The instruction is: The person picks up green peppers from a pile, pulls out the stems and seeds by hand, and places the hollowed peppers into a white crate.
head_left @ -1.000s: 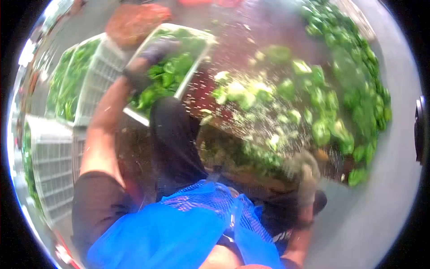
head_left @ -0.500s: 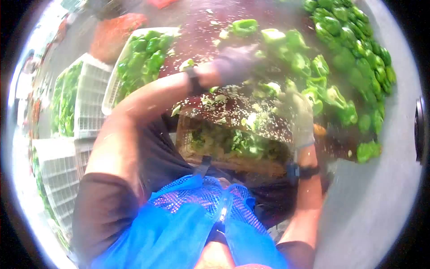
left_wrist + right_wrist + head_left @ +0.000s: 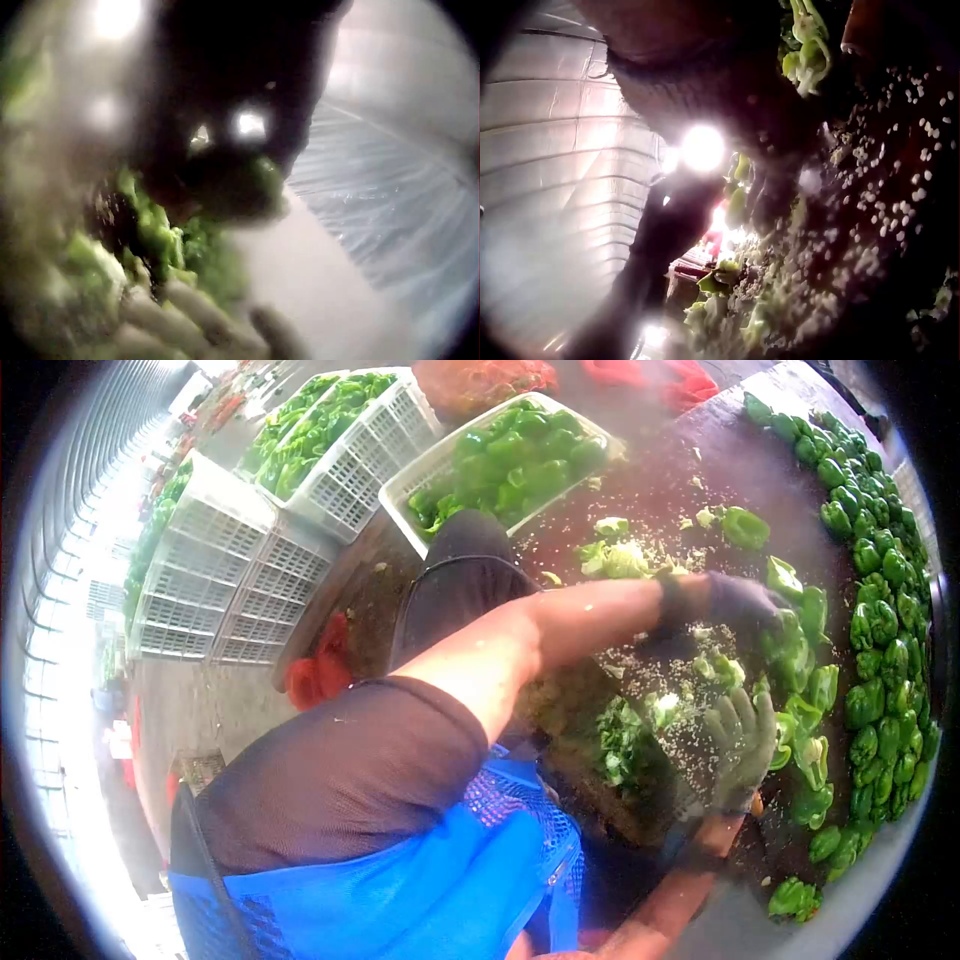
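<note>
In the head view my left hand (image 3: 745, 605), in a dark purplish glove, reaches across to the right, its outstretched fingers right at a row of cut green peppers (image 3: 792, 650). Close below it lies my right hand (image 3: 742, 745), in a grey-green glove, palm side showing and fingers straight. Its fingertips are beside the cut peppers. Pale pepper cores (image 3: 620, 560) and scattered seeds cover the dark red work surface around both hands. Seeds (image 3: 907, 202) show again in the right wrist view. Blurred green pepper pieces (image 3: 97, 262) appear in the left wrist view.
Whole green peppers (image 3: 880, 620) line the right side of the work surface. A white crate (image 3: 400, 490) of peppers stands at the far left, with more pepper-filled crates (image 3: 350, 480) beyond. Green scraps (image 3: 622, 740) lie in front of the body. Red net sacks (image 3: 485, 385) are at the back.
My left hand has left the pepper crate and swung rightward over the cores to the cut peppers. My right hand has straightened its fingers beside them. The head view has turned.
</note>
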Tool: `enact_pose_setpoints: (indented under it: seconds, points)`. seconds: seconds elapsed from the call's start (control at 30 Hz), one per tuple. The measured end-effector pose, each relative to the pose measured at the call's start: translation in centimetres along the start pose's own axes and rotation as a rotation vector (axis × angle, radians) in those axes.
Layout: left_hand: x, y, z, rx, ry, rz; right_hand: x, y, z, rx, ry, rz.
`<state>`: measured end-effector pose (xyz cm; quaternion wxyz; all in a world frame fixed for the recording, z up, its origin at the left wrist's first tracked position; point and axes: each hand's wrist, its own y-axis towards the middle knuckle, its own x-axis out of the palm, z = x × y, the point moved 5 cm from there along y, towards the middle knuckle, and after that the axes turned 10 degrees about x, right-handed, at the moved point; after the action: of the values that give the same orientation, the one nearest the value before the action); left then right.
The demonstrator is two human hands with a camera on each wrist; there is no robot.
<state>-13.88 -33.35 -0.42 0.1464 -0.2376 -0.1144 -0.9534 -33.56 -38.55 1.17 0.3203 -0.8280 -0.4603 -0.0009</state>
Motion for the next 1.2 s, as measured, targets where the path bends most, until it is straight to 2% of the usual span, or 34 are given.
enact_pose_setpoints:
  seconds: [0.03, 0.07, 0.13, 0.2, 0.23, 0.27, 0.33, 0.37, 0.4, 0.53, 0.63, 0.7, 0.77, 0.8, 0.83, 0.9, 0.97, 1.0, 1.03, 1.07, 1.1, 1.13, 1.2]
  points:
    - [1.3, -0.9, -0.6, 0.079, -0.311, -0.102, 0.8, 0.3, 0.1, -0.008, 0.11, -0.214]
    - [1.9, -2.2, -1.5, 0.135, -0.119, -0.099, 0.8, -0.1, 0.3, 0.009, 0.141, -0.293]
    - [3.0, -4.9, -2.9, 0.227, 0.281, -0.07, 0.6, -1.3, 0.8, 0.039, 0.157, -0.285]
    - [3.8, -6.0, -5.8, 0.048, -0.131, 0.121, -0.2, -2.3, 1.3, 0.053, 0.176, -0.219]
    - [3.8, -6.3, -6.6, -0.175, -0.268, 0.122, -0.5, -2.4, 1.4, 0.055, 0.197, -0.19]
    - [5.1, -7.9, -5.1, -0.082, -0.277, 0.123, -0.6, -2.4, 1.5, 0.055, 0.216, -0.172]
    - [5.4, -8.0, -5.1, -0.01, -0.187, 0.063, -0.9, -1.5, 1.7, 0.045, 0.259, -0.146]
    - [4.4, -7.8, -6.3, -0.145, -0.242, 0.191, -0.9, -0.7, 1.7, 0.036, 0.274, -0.144]
    - [2.6, -7.1, -8.0, -0.049, -0.064, 0.14, -1.0, -0.4, 1.8, 0.022, 0.287, -0.138]
    - [2.3, -7.2, -7.4, 0.096, 0.474, 0.175, -1.9, 1.2, 1.9, -0.063, 0.264, -0.103]
    - [3.3, -7.7, -6.3, 0.137, 0.725, 0.396, -2.9, 2.0, 2.4, -0.264, 0.006, 0.015]
    - [5.0, -8.6, -4.7, 0.165, 0.848, 0.607, -2.9, 2.1, 2.9, -0.291, -0.06, 0.087]
    - [5.8, -9.0, -3.7, 0.318, 1.08, 0.68, -2.8, 2.3, 3.6, -0.201, 0.023, 0.143]
    - [6.0, -9.1, -3.7, 0.454, 1.261, 0.631, -3.5, 3.2, 4.0, -0.35, -0.142, 0.155]
    - [6.7, -8.9, -3.5, 0.432, 1.378, 0.554, -3.5, 3.5, 3.9, -0.502, -0.297, 0.187]
    - [8.3, -8.6, -3.0, 0.413, 1.602, 0.395, -4.1, 4.2, 4.0, -0.632, -0.576, 0.295]
    - [9.6, -8.0, -2.0, -0.174, 1.535, 0.243, -4.0, 3.3, 4.1, -0.693, -1.291, 0.514]
    - [11.0, -8.5, -0.5, -0.298, 1.359, 0.227, -3.6, 3.2, 4.0, -0.719, -1.48, 0.537]
    - [9.9, -7.3, -7.3, 0.059, 2.239, -0.204, -5.1, 4.8, 4.6, -0.565, -1.613, 0.598]
    - [9.2, -7.3, -7.7, 0.114, 2.227, -0.209, -3.8, 4.5, 4.5, -0.434, -1.215, 0.314]
    - [8.9, -7.2, -8.6, 0.11, 2.175, -0.173, -2.6, 4.2, 4.5, -0.261, -0.58, 0.047]
    - [8.0, -6.9, -9.2, 0.109, 2.149, -0.13, -1.6, 3.8, 4.5, -0.091, -0.143, -0.054]
    - [5.8, -6.8, -9.0, 0.092, 2.224, -0.018, -0.7, 1.9, 3.6, -0.147, -0.422, 0.263]
